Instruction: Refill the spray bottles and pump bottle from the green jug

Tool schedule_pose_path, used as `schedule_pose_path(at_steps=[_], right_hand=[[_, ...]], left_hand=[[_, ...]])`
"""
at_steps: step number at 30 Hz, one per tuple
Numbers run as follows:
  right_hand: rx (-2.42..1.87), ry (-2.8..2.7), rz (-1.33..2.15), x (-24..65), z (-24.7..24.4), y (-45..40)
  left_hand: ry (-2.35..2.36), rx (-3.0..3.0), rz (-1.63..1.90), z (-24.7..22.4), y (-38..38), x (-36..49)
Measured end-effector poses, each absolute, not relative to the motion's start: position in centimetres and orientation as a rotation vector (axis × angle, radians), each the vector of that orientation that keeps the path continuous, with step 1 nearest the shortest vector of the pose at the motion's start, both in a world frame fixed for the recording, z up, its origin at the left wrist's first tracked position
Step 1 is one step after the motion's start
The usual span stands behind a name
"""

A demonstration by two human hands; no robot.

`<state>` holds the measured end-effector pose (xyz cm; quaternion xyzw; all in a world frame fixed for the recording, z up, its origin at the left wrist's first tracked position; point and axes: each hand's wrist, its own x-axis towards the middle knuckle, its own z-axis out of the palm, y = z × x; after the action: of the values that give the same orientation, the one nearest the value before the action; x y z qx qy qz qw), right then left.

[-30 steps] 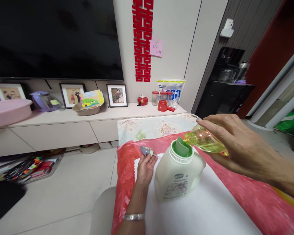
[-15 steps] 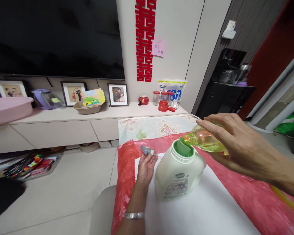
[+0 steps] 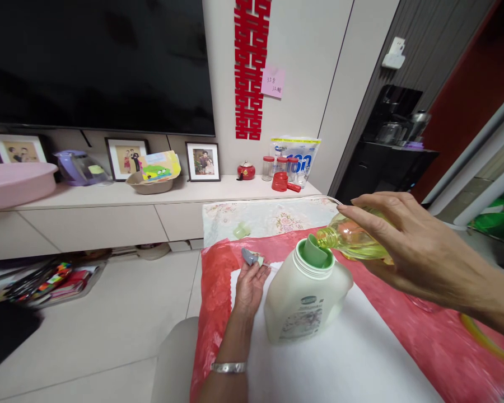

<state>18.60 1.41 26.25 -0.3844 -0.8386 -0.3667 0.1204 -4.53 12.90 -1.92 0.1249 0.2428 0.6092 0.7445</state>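
A large pale green detergent bottle (image 3: pixel 300 310) stands upright on the white cloth, its green-lined mouth uncovered. My right hand (image 3: pixel 407 240) grips a clear bottle (image 3: pixel 355 238) of yellow liquid from above and keeps it tipped almost level. That bottle's neck lies against the green spout (image 3: pixel 315 252) in the mouth of the detergent bottle. Left of the detergent bottle, my left hand (image 3: pixel 250 285) is palm up, with its fingers curled about a small grey and pale piece (image 3: pixel 250 257) whose kind I cannot make out. Farther back lies a light green cap (image 3: pixel 241 230).
Red plastic sheeting (image 3: pixel 218 274) and a white cloth (image 3: pixel 340 364) cover the table over a floral cloth (image 3: pixel 277 215). Behind is a cabinet (image 3: pixel 105 224) with photo frames (image 3: pixel 204 161), a red pot (image 3: pixel 246 170), a red scoop (image 3: pixel 280 181) and a plastic pouch (image 3: pixel 296 159).
Both hands stay nearly where they were. The clear bottle is still tipped at the detergent bottle's mouth, its neck perhaps slightly farther over the spout. The view has shifted a little.
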Motion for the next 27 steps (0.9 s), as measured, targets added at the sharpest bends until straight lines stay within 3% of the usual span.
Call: schedule_pose_path(at_steps=[27], right_hand=[[-1.094,-2.44,-1.17,18.36,27.0,1.42]], left_hand=[[0.51,0.27,1.338,-2.02,12.86,-4.48]])
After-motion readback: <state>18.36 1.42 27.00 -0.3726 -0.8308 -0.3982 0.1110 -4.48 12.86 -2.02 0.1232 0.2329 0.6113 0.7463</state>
